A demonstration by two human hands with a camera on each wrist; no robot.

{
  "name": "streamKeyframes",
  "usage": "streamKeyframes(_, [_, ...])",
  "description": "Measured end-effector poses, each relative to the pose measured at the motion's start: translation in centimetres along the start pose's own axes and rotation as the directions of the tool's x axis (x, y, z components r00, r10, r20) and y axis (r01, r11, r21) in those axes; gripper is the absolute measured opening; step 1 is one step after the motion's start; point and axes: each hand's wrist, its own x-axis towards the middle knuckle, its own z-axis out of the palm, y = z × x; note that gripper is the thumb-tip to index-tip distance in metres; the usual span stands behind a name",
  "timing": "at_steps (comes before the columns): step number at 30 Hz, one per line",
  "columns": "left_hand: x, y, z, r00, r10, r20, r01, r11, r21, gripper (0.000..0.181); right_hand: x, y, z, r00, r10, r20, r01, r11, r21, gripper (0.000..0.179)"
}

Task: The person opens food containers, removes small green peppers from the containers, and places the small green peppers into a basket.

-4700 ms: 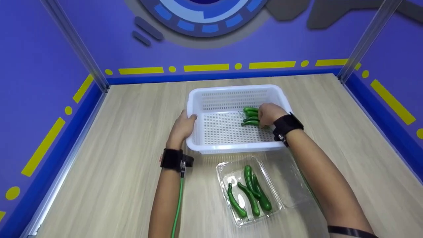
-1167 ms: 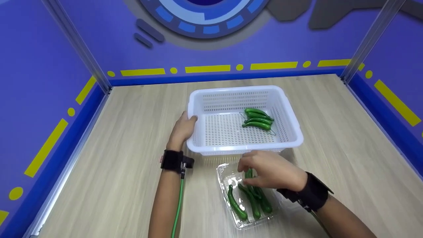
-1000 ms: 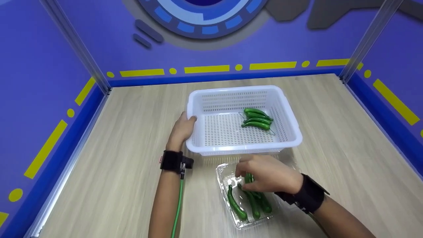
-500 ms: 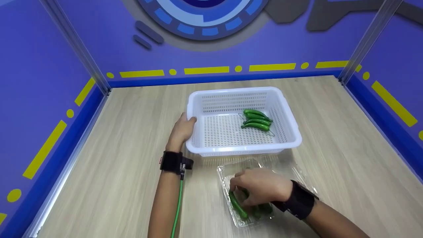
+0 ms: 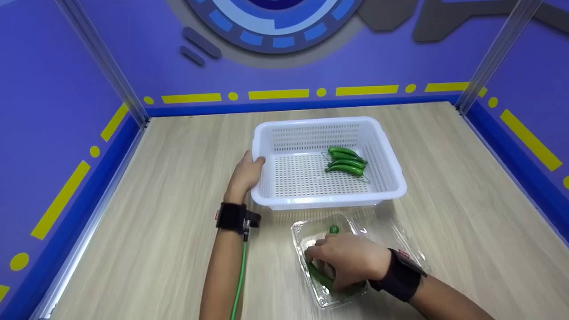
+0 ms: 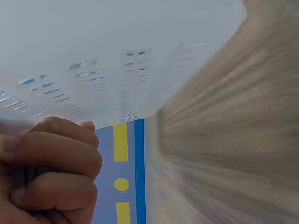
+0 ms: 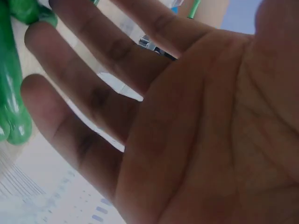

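Observation:
My left hand [image 5: 245, 174] grips the left side of a white perforated plastic basket [image 5: 329, 201], thumb over the rim. In the left wrist view its fingers curl beneath the rim. Several green chili peppers [image 5: 346, 169] lie side by side in the right part of the basket. My right hand [image 5: 351, 258] reaches down into a clear plastic clamshell box [image 5: 298, 242], fingers and thumb spread about a green chili pepper [image 5: 321, 278]. The palm and fingers hide most of the other peppers there; one pepper's end [image 5: 334, 229] shows behind the hand. The right wrist view shows loosely bent fingers and a bare palm.
The box's transparent lid [image 5: 391, 231] lies open to the right, partly under my right wrist. The wooden tabletop [image 5: 178, 186] is bounded by blue-purple panels [image 5: 146, 75] at the back and sides. A green cable [image 5: 240, 271] runs along my left forearm.
My right hand let go in the basket, came back to the clear box, then moved lower and slightly left over the peppers there. My left hand and the basket have hardly moved.

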Motion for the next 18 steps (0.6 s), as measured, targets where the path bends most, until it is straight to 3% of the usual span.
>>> streamKeyframes(7, [-0.1, 0.1, 0.1, 1.0, 0.002, 0.007, -0.002, 1.0, 0.012, 0.059, 0.3, -1.1, 0.8, 0.995, 0.025, -0.101, -0.043, 0.984, -0.17, 0.061])
streamKeyframes(18, [-0.1, -0.1, 0.0, 1.0, 0.015, 0.0, -0.015, 1.0, 0.015, 0.057, 1.8, -1.8, 1.4, 0.982, 0.095, -0.163, -0.13, 0.967, -0.218, 0.057])
